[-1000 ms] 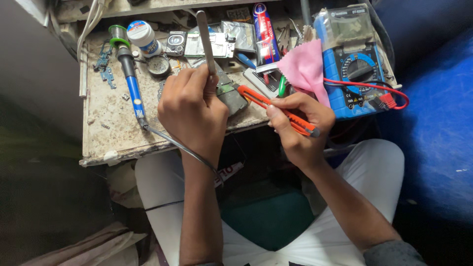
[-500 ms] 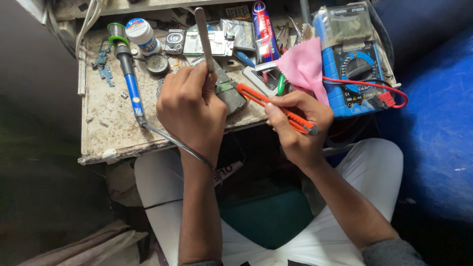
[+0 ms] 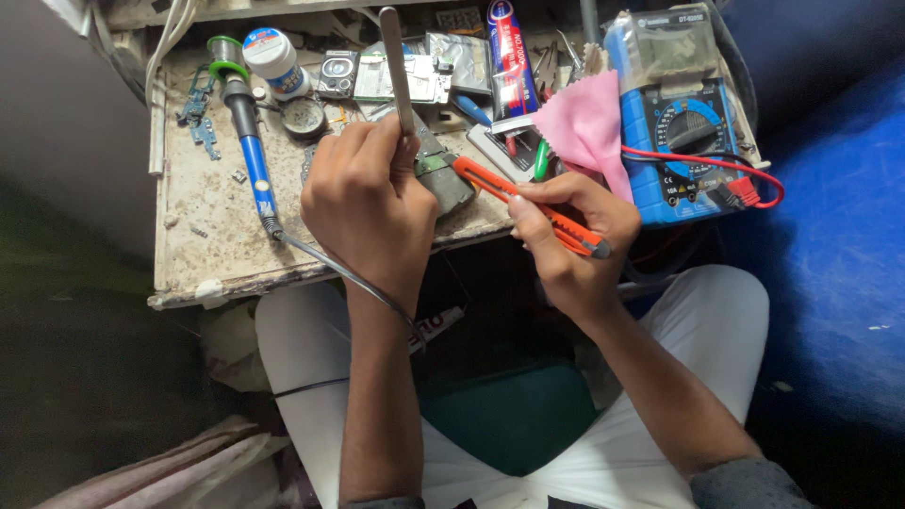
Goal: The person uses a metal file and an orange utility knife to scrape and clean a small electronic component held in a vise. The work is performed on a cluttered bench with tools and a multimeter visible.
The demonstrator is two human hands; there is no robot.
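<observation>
Left hand (image 3: 368,203) clenched around a slim, flat metal tool (image 3: 397,66); right hand (image 3: 570,245) grips an orange plastic knife (image 3: 528,207), both over the gritty, stained bench (image 3: 212,236).

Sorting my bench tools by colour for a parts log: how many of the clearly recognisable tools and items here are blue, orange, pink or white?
Blue: 2, the soldering iron and the multimeter
Orange: 1, the utility knife in the right hand
Pink: 1, the cloth
White: 1, the small jar
Total: 5
</observation>
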